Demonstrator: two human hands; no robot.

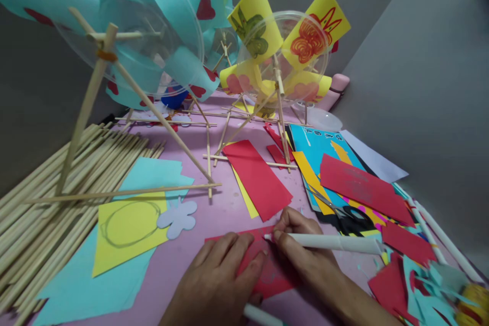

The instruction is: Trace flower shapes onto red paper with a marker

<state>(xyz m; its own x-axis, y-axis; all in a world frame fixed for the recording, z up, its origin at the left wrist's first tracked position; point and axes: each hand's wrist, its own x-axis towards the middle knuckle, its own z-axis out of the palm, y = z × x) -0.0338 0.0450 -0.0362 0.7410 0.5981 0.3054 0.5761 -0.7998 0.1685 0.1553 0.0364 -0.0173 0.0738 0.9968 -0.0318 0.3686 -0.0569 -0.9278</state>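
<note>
My left hand [217, 277] lies flat on a red paper strip [273, 275], pinning it to the pink table [225, 209]. A white pen [336, 242] is gripped in my right hand [301, 249], its tip touching the red strip near the upper edge. A faint drawn outline shows on the red paper under the pen. Another white pen [262, 316] lies below my left hand at the near edge.
Two paper-and-stick wheels stand at the back, a blue one [126, 25] and a yellow one [282, 56]. Wooden skewers [57, 198] are piled left. Yellow paper [128, 226], a flower cut-out [178, 216], red strips [257, 178], scissors [340, 211] and paper scraps [416, 285] lie around.
</note>
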